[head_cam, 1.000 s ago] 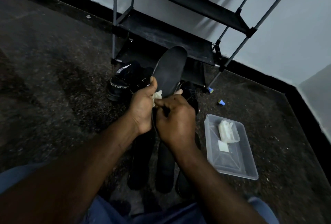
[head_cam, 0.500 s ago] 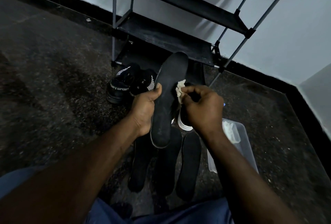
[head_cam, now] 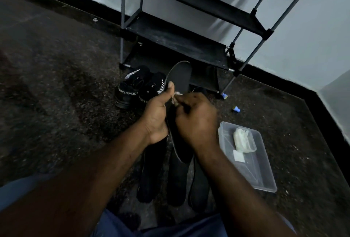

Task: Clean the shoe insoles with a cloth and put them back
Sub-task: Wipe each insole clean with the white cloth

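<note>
Insole (head_cam: 179,79), dark, one: held upright at scene centre, toe end far. Left hand (head_cam: 157,115) grips its left edge, thumb across the face. Right hand (head_cam: 197,121) pinches a white cloth (head_cam: 175,99) against it. Three more insoles (head_cam: 176,183): side by side on the floor, near. Black shoes (head_cam: 136,92): far left. Clear tray (head_cam: 265,176): right. Shoe rack (head_cam: 180,37): far, by the wall.

The insole (head_cam: 180,77) looks matt and dark, and the tray (head_cam: 265,178) is clear, glossy plastic. The floor (head_cam: 56,85) is rough and speckled. The shoe rack (head_cam: 189,34) has metal poles.
</note>
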`<action>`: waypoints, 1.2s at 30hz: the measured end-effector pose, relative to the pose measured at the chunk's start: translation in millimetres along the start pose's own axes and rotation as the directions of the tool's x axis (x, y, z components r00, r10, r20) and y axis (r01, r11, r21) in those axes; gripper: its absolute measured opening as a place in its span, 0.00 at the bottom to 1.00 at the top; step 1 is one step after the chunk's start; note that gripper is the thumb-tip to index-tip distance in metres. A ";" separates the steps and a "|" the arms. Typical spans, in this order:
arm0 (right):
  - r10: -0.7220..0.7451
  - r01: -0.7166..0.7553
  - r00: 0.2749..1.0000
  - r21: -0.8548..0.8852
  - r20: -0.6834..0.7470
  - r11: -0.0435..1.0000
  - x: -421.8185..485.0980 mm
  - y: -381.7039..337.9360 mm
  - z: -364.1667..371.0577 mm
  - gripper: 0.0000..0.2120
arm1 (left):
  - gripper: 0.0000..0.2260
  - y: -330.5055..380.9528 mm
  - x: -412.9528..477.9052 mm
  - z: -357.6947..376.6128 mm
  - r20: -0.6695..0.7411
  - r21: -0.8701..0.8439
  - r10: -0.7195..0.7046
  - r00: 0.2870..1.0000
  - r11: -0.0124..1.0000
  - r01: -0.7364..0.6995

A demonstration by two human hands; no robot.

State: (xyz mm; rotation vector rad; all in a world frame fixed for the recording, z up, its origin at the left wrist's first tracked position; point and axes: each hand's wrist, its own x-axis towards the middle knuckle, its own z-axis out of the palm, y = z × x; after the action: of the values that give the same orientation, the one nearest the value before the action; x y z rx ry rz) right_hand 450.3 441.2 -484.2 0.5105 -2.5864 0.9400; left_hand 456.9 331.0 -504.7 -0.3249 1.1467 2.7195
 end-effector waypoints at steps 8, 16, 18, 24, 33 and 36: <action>-0.143 0.143 0.990 -0.014 -0.006 0.990 -21.4 -9.8 7.4 0.12 | 0.42 2.8 3.1 -5.5 0.036 -0.141 -0.039 0.999 0.989 0.044; 0.002 -0.006 0.998 -0.068 -0.063 0.998 4.1 15.5 -3.1 0.11 | 0.38 -0.4 0.0 -0.4 0.037 -0.105 0.007 0.999 0.995 -0.003; -0.021 0.022 0.999 0.025 -0.025 0.999 -11.4 -1.2 6.1 0.12 | 0.39 0.0 2.0 -2.5 -0.006 -0.086 0.008 1.000 0.996 -0.008; -0.073 0.074 0.997 0.023 -0.031 0.997 -15.4 -0.6 10.5 0.09 | 0.38 1.0 -1.1 -2.3 -0.015 -0.118 -0.012 1.000 0.993 0.011; 0.067 -0.062 0.997 0.118 -0.036 0.991 -9.6 -6.0 12.3 0.08 | 0.40 -3.3 4.5 -5.0 -0.009 -0.081 -0.010 1.000 0.997 0.010; -0.054 0.059 0.998 0.152 -0.035 0.987 -24.9 -13.3 19.4 0.09 | 0.41 -0.8 7.1 -8.9 -0.040 -0.083 -0.008 0.999 0.997 0.005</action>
State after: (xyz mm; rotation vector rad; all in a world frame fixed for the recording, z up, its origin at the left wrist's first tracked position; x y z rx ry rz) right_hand 474.3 424.1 -501.7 0.6016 -2.4709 1.1238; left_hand 451.4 325.7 -513.3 -0.3961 1.0422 2.7722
